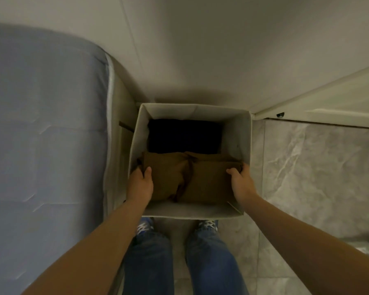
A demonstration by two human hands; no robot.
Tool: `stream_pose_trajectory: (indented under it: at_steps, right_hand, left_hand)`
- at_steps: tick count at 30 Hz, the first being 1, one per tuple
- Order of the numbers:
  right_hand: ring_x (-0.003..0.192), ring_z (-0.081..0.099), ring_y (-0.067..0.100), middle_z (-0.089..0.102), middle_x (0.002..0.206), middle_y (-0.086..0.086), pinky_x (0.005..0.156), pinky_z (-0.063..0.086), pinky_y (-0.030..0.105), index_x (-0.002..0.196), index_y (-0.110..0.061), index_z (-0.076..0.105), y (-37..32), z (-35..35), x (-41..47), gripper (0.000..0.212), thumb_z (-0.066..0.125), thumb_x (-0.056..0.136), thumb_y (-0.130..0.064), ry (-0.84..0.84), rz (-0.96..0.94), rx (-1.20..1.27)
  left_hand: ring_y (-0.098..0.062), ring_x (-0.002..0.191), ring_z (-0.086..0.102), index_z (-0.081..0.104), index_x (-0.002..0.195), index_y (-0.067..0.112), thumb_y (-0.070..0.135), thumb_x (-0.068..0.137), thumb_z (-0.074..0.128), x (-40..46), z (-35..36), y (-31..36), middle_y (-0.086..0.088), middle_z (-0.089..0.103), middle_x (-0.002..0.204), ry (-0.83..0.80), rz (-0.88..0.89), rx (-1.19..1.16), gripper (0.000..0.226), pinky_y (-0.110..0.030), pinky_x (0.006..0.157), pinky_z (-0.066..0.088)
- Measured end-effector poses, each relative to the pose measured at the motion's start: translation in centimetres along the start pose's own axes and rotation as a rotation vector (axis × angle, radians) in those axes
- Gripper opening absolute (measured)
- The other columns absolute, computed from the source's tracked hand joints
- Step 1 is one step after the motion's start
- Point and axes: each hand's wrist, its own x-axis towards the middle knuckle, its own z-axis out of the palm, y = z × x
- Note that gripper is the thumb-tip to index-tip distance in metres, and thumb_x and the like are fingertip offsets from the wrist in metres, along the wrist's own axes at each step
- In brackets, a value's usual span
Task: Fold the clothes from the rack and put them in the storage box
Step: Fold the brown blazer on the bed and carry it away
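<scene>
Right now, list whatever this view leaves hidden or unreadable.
- Head view: the fingers of the left hand and right hand are hidden under the brown folded garment.
- The dark garment is too shadowed to identify.
- The storage box floor is covered by clothes.
- The rack is out of frame.

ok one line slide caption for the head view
Both hands, left hand and right hand, lower a folded brown garment into the storage box.

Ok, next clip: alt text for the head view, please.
Both hands, left hand and right hand, grip the ends of a folded brown garment inside a white storage box on the floor. A dark folded garment lies behind it; a blue bed stands left.
</scene>
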Motion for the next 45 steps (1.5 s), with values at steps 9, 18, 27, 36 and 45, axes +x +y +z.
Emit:
stream_pose_trajectory:
  at_steps: [9,18,27,36,45]
  right_hand:
    - [0.131,0.04,0.038,0.039,0.148,0.013,0.112,0.033,0.05,0.156,-0.027,0.02,2.8,3.5,6.3,0.064,0.046,0.098,-0.032,-0.042,0.222,0.048]
    - [0.136,0.041,0.04,0.035,0.154,0.017,0.115,0.033,0.043,0.159,-0.023,0.007,5.5,6.6,10.4,0.063,0.039,0.104,-0.026,-0.013,0.139,-0.163]
    - [0.124,0.044,0.031,0.044,0.14,0.011,0.106,0.038,0.046,0.143,-0.02,0.041,6.4,7.5,5.9,0.067,0.066,0.082,-0.014,0.334,-0.543,-0.805]
    - [0.098,0.059,0.024,0.051,0.122,0.004,0.074,0.054,0.04,0.126,-0.024,0.047,6.4,7.9,5.3,0.043,0.066,0.088,-0.02,0.106,-0.354,-0.706]
    - [0.148,0.009,0.035,-0.004,0.159,0.017,0.124,0.008,0.038,0.158,-0.029,0.001,8.0,8.5,8.0,0.085,0.056,0.095,-0.012,-0.061,-0.07,-0.712]
  left_hand:
    - [-0.038,0.134,0.041,0.041,0.143,0.005,0.031,0.106,0.035,6.4,2.9,-1.9,-0.019,0.044,0.146,-0.012,-0.102,0.148,0.046,-0.042,0.108,0.033]
    - [-0.038,0.135,0.039,0.041,0.142,-0.003,0.027,0.106,0.036,11.6,5.4,-4.5,-0.023,0.042,0.147,-0.009,-0.165,0.12,0.047,-0.04,0.11,0.03]
    - [-0.025,0.141,0.033,0.033,0.15,0.018,0.008,0.093,0.053,7.0,7.2,-5.9,-0.008,0.033,0.154,0.349,0.533,0.487,0.061,-0.039,0.117,0.029]
    - [-0.028,0.108,0.051,0.054,0.115,0.014,0.021,0.088,0.062,6.5,6.2,-6.2,-0.01,0.048,0.118,0.113,0.275,0.626,0.029,-0.036,0.081,0.047]
    - [-0.035,0.126,0.039,0.037,0.136,0.0,0.016,0.094,0.052,8.4,7.9,-7.1,-0.021,0.031,0.141,-0.011,0.038,0.615,0.047,-0.041,0.107,0.035]
